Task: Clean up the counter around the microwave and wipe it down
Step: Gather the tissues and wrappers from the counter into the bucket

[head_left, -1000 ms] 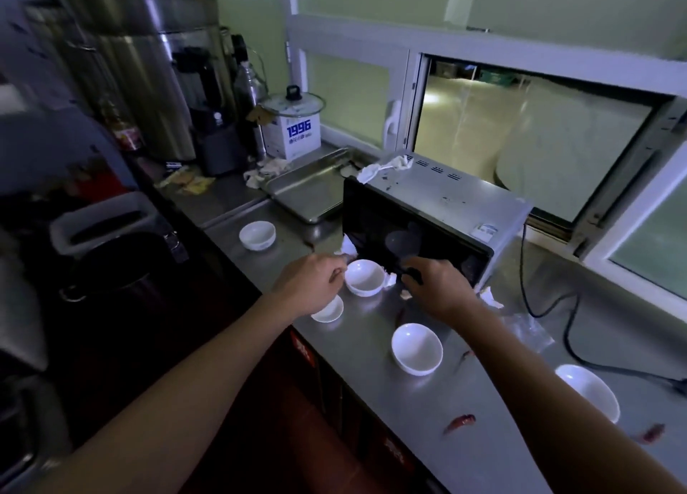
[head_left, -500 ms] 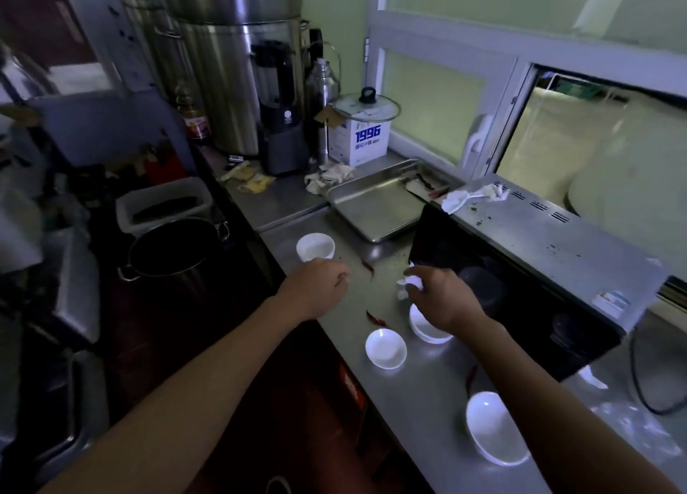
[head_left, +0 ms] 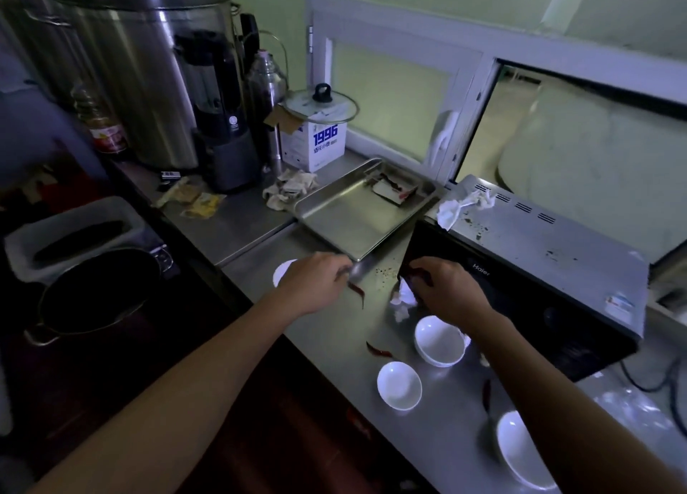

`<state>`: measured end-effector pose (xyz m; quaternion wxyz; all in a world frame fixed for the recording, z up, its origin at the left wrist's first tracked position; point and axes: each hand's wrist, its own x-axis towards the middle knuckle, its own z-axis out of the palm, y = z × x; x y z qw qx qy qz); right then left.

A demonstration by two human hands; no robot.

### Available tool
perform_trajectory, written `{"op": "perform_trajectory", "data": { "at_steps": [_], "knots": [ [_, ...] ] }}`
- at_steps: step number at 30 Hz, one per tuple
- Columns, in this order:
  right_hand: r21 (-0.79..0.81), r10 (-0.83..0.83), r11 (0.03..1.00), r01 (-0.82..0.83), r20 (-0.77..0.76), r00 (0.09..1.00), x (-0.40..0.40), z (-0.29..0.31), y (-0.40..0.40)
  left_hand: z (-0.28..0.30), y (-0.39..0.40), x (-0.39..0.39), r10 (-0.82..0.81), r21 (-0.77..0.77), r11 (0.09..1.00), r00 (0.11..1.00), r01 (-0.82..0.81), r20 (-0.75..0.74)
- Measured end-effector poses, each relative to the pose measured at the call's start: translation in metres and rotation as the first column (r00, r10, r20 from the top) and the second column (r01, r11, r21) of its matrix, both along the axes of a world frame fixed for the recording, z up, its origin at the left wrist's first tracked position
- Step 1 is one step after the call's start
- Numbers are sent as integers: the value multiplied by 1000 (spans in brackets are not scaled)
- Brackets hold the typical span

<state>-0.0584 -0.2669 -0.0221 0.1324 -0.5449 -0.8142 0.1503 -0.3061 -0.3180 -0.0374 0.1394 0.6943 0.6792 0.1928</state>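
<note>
My hands can slide on the bare counter between the metal tray and the microwave. Three white bowls sit close together in front of the microwave and block that way. Red chilies lie between.

We are seeing the microwave sitting at the frame's right on the worktop, a tray lying to its upper left, and three bowls standing below it, toward bottom right.
</note>
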Motion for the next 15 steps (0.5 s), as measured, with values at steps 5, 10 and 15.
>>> {"op": "perform_trajectory", "data": {
  "at_steps": [5,10,15],
  "knots": [
    [88,-38,995,36,18,999,18,4,30,3,49,25,-107,4,994,993,107,-49],
    [143,-85,986,85,-6,996,43,5,67,14,106,51,-184,0,983,980,185,-78],
    [156,-188,968,199,-81,979,70,7,115,29,162,79,-240,18,970,965,243,-106]
  ]
}}
